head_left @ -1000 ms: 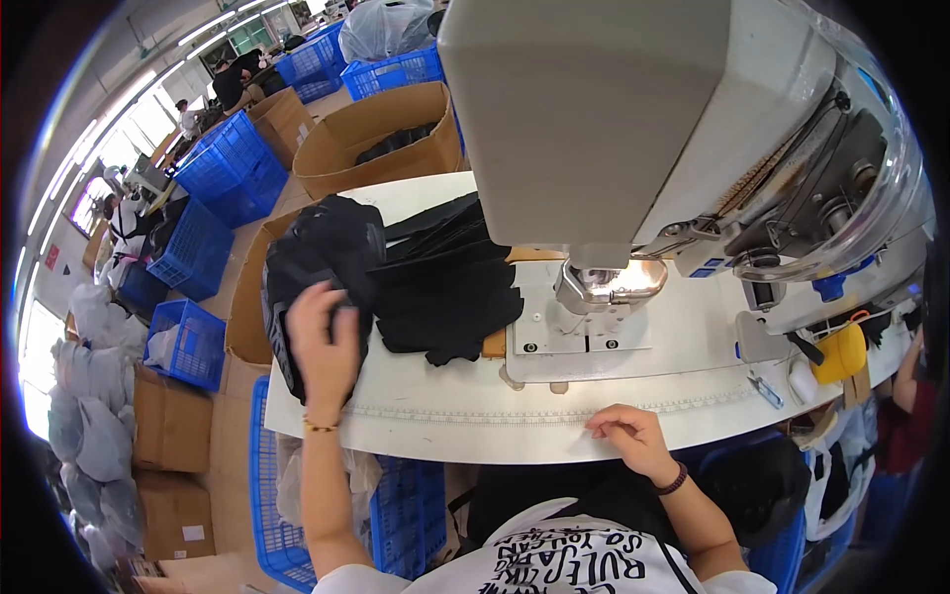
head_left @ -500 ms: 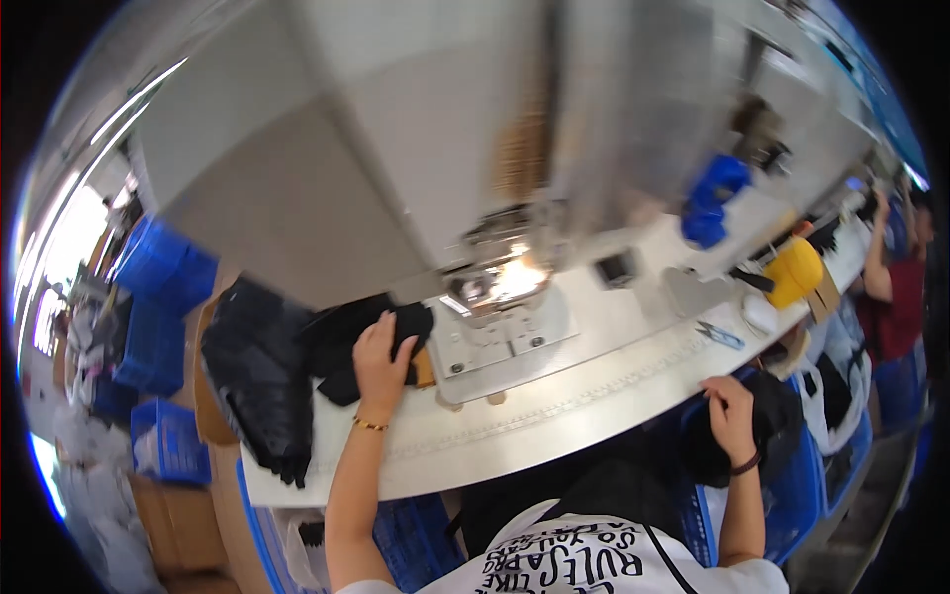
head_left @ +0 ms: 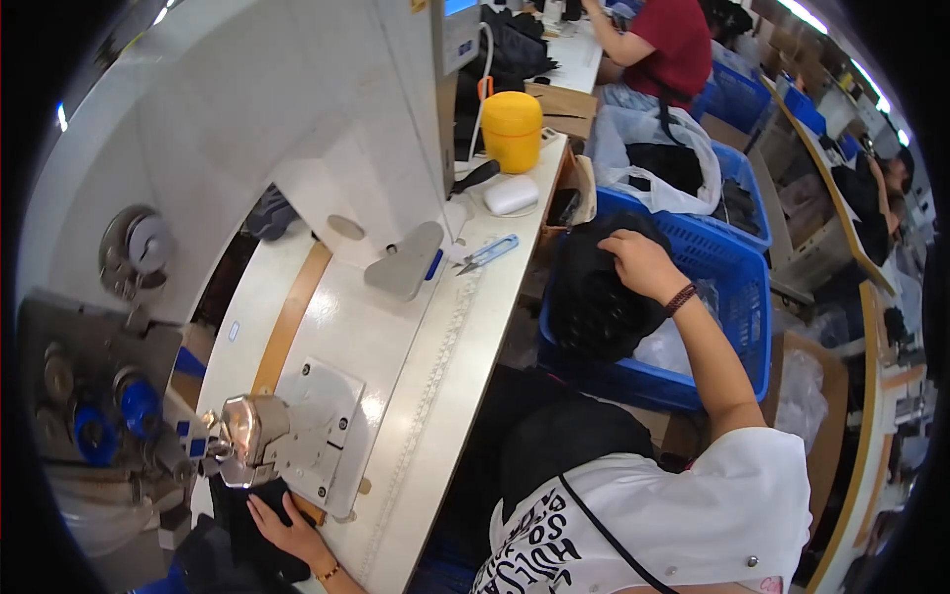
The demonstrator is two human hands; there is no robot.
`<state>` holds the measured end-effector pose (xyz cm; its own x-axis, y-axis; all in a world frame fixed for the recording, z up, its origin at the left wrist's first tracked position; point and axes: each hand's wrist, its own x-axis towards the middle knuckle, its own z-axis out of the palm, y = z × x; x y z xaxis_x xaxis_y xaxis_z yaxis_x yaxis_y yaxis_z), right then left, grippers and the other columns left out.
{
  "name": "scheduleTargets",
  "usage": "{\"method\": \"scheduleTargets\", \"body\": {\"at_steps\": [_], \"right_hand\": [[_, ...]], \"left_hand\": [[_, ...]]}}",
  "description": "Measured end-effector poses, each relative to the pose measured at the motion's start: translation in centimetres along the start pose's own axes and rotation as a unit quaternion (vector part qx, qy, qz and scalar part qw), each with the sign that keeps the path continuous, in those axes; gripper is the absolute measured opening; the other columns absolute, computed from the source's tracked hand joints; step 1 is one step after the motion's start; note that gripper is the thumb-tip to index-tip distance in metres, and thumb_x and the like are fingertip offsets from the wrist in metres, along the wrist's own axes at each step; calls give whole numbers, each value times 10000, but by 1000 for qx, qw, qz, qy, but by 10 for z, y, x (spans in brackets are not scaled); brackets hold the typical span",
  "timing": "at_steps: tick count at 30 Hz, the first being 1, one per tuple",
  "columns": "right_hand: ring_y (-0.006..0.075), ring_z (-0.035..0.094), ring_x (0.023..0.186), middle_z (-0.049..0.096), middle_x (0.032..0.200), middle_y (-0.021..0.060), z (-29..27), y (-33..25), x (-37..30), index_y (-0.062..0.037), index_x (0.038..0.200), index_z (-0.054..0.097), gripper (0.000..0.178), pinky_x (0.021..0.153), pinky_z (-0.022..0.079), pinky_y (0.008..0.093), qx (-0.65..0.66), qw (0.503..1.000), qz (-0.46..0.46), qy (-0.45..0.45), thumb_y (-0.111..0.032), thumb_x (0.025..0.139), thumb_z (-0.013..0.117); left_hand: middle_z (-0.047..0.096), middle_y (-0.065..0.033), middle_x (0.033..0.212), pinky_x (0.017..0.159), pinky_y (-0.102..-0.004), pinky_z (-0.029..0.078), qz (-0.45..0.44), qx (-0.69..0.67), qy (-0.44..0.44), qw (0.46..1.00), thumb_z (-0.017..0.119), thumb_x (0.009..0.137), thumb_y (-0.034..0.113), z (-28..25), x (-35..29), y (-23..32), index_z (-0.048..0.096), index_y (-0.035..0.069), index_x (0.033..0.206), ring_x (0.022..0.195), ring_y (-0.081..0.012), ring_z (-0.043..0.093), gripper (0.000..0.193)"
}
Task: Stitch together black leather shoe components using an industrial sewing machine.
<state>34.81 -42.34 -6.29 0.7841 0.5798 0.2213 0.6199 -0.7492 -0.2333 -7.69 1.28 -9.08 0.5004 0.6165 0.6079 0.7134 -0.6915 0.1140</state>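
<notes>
My left hand (head_left: pixel 287 532) lies with its fingers spread on a piece of black fabric (head_left: pixel 259 535), beside the needle area of a sewing machine (head_left: pixel 252 436). Off to the right, my right hand (head_left: pixel 641 265) has its fingers bent onto a bundle of black fabric pieces (head_left: pixel 599 302) and seems to grip the uppermost one. The fingertips are partly lost against the dark cloth. That bundle rests at the near-left side of a blue plastic crate (head_left: pixel 747 337).
Blue-handled thread snips (head_left: pixel 490 252), a white rounded object (head_left: pixel 511 195) and a yellow container (head_left: pixel 512 132) stand along the white table (head_left: pixel 416 386). A second crate holds a white plastic bag (head_left: pixel 633 129) with black cloth. Beyond it sits a co-worker in a red shirt (head_left: pixel 673 45).
My view has swung to the right, toward the crate. My right hand has moved from above the table edge onto the black bundle. My left hand stays on the fabric by the machine.
</notes>
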Motion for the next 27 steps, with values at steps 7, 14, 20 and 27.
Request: {"method": "scheduleTargets", "body": {"at_steps": [7, 14, 20, 27], "right_hand": [[291, 551, 946, 578, 995, 130, 0, 12, -4, -53, 966, 625, 301, 799, 465, 371, 4, 1000, -3, -22, -1, 706, 484], [289, 524, 985, 577, 1040, 108, 29, 33, 1, -84, 1022, 616, 299, 882, 416, 375, 96, 994, -44, -11, -55, 734, 540], [227, 551, 905, 612, 913, 52, -5, 7, 1, -90, 892, 628, 191, 770, 422, 341, 3, 991, -83, 110, -56, 709, 588], [249, 552, 781, 559, 812, 53, -84, -88, 11, -93, 819, 562, 258, 674, 423, 353, 80, 932, -259, 240, -34, 573, 614]], "left_hand": [[493, -211, 1205, 924, -373, 373, -8, -63, -14, 998, 612, 818, 151, -2, -1, 1, 465, -54, 1203, 1112, -330, 466, 461], [578, -230, 1057, 868, -355, 429, -5, -63, 16, 998, 618, 817, 287, -24, 12, 33, 569, -74, 1047, 981, -336, 546, 431], [557, -226, 1110, 897, -366, 411, 6, -85, -23, 996, 620, 815, 288, -30, 15, 25, 554, -64, 1095, 1016, -355, 530, 455], [530, -220, 1160, 923, -374, 389, 18, -91, -51, 994, 631, 806, 253, -36, 10, 28, 565, -47, 1092, 1074, -344, 501, 420]]}}
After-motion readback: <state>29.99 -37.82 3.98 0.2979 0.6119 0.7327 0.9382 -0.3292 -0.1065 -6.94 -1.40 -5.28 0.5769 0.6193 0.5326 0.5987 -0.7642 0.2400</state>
